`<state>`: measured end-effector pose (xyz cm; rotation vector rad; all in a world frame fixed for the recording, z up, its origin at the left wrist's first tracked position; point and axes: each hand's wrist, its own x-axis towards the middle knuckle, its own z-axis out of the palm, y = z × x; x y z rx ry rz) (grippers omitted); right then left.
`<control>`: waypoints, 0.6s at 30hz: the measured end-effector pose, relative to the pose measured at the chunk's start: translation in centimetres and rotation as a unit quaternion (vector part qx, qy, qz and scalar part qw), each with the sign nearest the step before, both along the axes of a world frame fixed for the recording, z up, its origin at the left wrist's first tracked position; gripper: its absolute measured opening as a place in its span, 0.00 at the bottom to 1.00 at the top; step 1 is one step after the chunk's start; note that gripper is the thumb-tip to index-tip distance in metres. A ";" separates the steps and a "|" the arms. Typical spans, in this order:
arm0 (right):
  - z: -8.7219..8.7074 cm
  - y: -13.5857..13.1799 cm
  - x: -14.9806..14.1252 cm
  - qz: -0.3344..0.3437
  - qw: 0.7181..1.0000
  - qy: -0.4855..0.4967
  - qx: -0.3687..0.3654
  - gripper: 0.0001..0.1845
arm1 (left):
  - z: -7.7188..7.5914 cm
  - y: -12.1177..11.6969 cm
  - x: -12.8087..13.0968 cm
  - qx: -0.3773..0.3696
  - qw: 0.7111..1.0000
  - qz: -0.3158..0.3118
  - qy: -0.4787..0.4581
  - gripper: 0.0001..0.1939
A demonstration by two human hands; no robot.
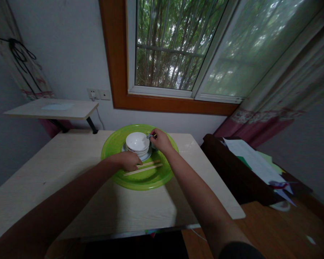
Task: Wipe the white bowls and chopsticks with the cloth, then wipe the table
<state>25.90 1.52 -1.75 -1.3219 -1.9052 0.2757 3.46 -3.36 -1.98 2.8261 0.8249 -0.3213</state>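
Observation:
A round green tray [110,147] lies on the pale wooden table [70,172]. In it, white bowls [137,141] are stacked on a small plate, with a pair of wooden chopsticks [148,167] lying in front. My left hand [129,160] rests curled beside the plate, its fingers touching the near ends of the chopsticks. At the right of the bowls, my right hand [160,140] pinches a small grey-blue object [150,136] that I cannot make out.
A small shelf board [51,109] juts from the wall at the left. A dark desk [240,169] with papers stands to the right, with wooden floor below. A window and curtains fill the wall behind.

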 end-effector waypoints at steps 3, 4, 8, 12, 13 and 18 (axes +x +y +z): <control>0.0 0.0 0.0 0.005 1.000 0.000 0.002 0.09 | 0.2 -0.4 0.1 -0.004 1.000 -0.014 0.016 0.21; 0.1 0.0 0.0 0.006 1.000 -0.001 0.002 0.09 | 0.2 -0.5 0.1 -0.005 1.000 -0.014 0.019 0.21; 0.2 -0.2 -0.1 0.004 1.000 -0.007 0.001 0.09 | -0.2 -0.5 0.2 -0.012 0.999 0.002 0.044 0.23; 0.2 -0.2 -0.1 0.003 1.000 -0.014 -0.001 0.09 | 0.0 -0.5 0.4 -0.018 0.998 0.007 0.053 0.18; 0.2 -0.2 -0.1 0.005 1.000 -0.016 0.000 0.09 | 0.1 -0.5 0.5 -0.015 0.998 0.007 0.055 0.18; 0.4 -0.4 -0.1 0.022 1.000 -0.017 -0.006 0.10 | 0.5 -0.6 0.6 0.003 0.997 0.031 0.074 0.20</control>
